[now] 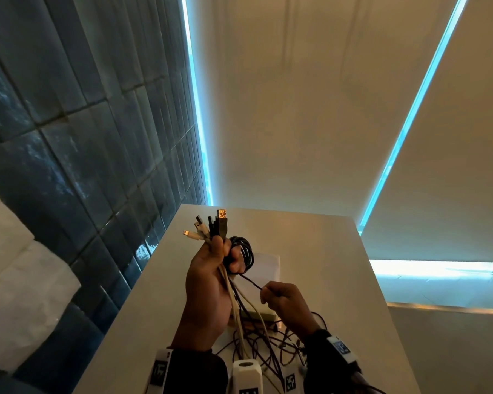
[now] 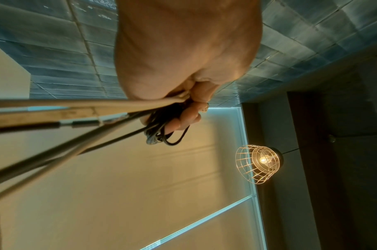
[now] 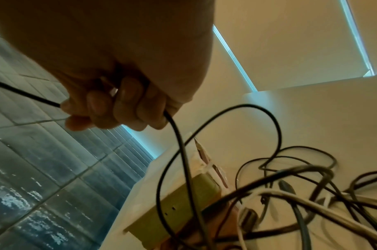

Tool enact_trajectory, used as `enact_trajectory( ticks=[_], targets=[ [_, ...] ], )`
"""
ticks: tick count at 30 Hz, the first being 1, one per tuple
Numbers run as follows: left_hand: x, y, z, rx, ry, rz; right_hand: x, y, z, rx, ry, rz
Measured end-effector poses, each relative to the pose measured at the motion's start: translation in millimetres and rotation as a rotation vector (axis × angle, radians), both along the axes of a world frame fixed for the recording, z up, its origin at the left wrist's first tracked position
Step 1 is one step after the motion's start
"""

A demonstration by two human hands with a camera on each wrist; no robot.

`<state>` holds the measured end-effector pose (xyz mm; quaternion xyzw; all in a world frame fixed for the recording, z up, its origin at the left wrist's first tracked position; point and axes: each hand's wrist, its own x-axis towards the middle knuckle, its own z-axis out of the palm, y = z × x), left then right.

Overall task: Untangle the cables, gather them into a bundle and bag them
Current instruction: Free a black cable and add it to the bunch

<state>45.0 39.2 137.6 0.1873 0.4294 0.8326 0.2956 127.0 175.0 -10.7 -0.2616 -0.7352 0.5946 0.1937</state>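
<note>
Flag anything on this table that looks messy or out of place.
The loose cables on the table lie in a knotted heap, black and white strands crossing over a green box. The left hand holds the connector ends gathered; the right hand holds one black cable.

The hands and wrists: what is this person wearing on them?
Both hands are bare: the left hand and right hand wear no gloves. Dark sleeves reach the wrists. Each wrist carries a white strap-on unit bearing black-and-white square code markers.
</note>
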Motion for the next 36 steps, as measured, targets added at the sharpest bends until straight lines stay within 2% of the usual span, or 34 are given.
enact_trajectory(
  ticks=[5,8,11,14,19,22,25,29,33,36],
  targets=[
    [-3.9,-4.5,3.9,0.021,0.015,0.0,5.5,5.4,-28.4,0.067,-0.123,-0.095],
    [-5.8,-4.6,3.7,-0.018,0.023,0.016,11.5,9.2,-40.3,0.041,-0.2,-0.186],
    [-10.0,-3.0,-0.4,-0.099,0.026,0.05,10.1,10.0,-28.5,0.065,-0.2,-0.3],
    [-10.4,0.9,-5.7,-0.203,0.037,0.079,4.1,6.3,7.5,0.029,-0.029,-0.35],
    [-7.3,9.5,-15.2,-0.328,0.006,0.11,-2.4,-16.4,77.6,-0.052,0.307,-0.225],
    [-5.7,13.0,-13.7,-0.326,-0.035,0.129,-1.7,-31.3,100.5,-0.051,0.426,-0.062],
    [-6.0,15.1,-14.2,-0.284,-0.085,0.108,2.3,-36.8,101.8,-0.099,0.423,0.084],
    [-3.6,15.2,-14.4,-0.185,-0.15,-0.016,12.7,-35.1,94.2,-0.127,0.361,0.162],
    [-1.6,16.9,-9.2,-0.064,-0.181,-0.01,17.1,-30.7,82.7,-0.055,0.283,0.222],
    [-2.6,16.8,-5.6,-0.018,-0.172,0.012,21.8,-23.9,66.6,0.054,0.193,0.177]
  ],
)
